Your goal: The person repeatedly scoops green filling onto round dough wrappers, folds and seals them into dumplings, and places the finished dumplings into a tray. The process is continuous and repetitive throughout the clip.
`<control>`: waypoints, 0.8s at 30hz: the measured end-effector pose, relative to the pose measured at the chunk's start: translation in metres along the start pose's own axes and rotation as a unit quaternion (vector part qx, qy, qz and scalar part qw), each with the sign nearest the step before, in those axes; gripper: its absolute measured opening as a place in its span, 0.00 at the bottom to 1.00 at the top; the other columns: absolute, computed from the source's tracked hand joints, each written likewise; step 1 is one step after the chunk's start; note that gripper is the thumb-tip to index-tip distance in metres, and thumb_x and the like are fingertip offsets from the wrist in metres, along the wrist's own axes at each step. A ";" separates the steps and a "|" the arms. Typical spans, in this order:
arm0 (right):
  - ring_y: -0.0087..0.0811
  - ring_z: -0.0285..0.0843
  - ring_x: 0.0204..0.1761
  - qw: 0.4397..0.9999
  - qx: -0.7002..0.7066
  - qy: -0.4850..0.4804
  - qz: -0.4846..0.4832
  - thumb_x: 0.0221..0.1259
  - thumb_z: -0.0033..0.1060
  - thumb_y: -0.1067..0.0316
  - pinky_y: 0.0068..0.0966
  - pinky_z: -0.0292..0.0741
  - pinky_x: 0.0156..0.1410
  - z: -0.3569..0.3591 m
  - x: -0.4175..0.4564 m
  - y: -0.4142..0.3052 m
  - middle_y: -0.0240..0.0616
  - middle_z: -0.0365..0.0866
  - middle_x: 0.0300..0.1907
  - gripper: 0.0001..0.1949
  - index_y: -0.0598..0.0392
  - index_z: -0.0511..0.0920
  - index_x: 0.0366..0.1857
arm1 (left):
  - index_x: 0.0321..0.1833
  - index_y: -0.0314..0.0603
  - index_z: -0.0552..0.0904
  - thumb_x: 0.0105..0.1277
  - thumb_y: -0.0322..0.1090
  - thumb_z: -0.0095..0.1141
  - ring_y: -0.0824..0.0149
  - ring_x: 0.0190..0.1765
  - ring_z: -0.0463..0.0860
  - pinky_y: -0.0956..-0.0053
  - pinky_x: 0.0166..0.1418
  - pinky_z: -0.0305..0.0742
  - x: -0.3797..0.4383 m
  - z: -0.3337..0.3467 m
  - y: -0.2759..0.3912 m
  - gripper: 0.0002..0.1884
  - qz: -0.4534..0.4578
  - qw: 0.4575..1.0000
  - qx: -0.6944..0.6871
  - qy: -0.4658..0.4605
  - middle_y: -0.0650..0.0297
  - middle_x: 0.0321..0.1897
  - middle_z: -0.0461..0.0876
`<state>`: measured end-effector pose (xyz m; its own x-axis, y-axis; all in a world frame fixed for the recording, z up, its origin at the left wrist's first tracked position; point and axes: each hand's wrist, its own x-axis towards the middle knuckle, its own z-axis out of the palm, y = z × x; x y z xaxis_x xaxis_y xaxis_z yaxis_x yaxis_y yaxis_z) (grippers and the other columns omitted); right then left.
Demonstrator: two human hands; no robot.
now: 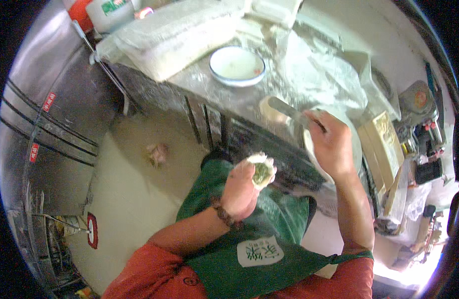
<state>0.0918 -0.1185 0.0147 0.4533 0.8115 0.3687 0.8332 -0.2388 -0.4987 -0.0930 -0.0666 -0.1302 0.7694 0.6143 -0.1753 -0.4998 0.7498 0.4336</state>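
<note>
My left hand point(242, 183) holds a round dough wrapper point(267, 169) with green filling in its middle, above my lap. Off to the right, my right hand point(328, 140) grips a flat metal spatula point(287, 108), its blade pointing to the upper left over the worktop's edge. Beneath the blade is a pale round piece point(270, 109), perhaps dough. Farther back on the floury worktop point(199, 84) stands a white bowl with a blue rim point(237, 66). A pale round surface point(353, 138) lies partly hidden behind my right hand.
A long floury box point(166, 52) lies at the back left of the worktop. Clear plastic sheeting point(319, 71) spreads behind the bowl's right side. At right stand a wooden box point(382, 149) and a kitchen scale point(418, 99). Steel cabinets point(65, 123) line the left.
</note>
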 end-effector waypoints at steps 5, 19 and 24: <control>0.48 0.86 0.36 0.960 -0.214 0.060 -0.173 0.62 0.56 0.70 0.43 0.80 0.41 0.067 0.102 0.009 0.45 0.85 0.33 0.07 0.50 0.83 0.39 | 0.58 0.33 0.78 0.71 0.38 0.54 0.50 0.55 0.84 0.57 0.61 0.80 0.002 0.002 0.020 0.19 0.000 1.000 -0.007 0.012 0.50 0.54 0.84; 0.36 0.87 0.34 0.991 0.040 -0.119 0.041 0.62 0.58 0.64 0.35 0.80 0.42 0.025 0.041 0.001 0.45 0.87 0.29 0.11 0.61 0.83 0.40 | 0.65 0.28 0.74 0.75 0.54 0.37 0.49 0.63 0.80 0.55 0.67 0.75 0.008 -0.002 0.041 0.33 -0.021 0.999 -0.025 -0.029 0.47 0.62 0.80; 0.23 0.79 0.29 0.903 0.306 -0.212 0.214 0.66 0.58 0.70 0.24 0.76 0.37 0.005 -0.057 0.018 0.35 0.84 0.27 0.10 0.65 0.83 0.44 | 0.67 0.30 0.74 0.76 0.57 0.36 0.48 0.63 0.80 0.53 0.68 0.73 0.008 0.026 0.022 0.34 -0.083 0.996 -0.011 -0.030 0.46 0.62 0.80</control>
<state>0.0799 -0.1664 -0.0188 0.4222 0.8773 -0.2284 0.2202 -0.3436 -0.9129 -0.0878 -0.0517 -0.0990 0.8640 0.4662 -0.1902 -0.3720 0.8455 0.3830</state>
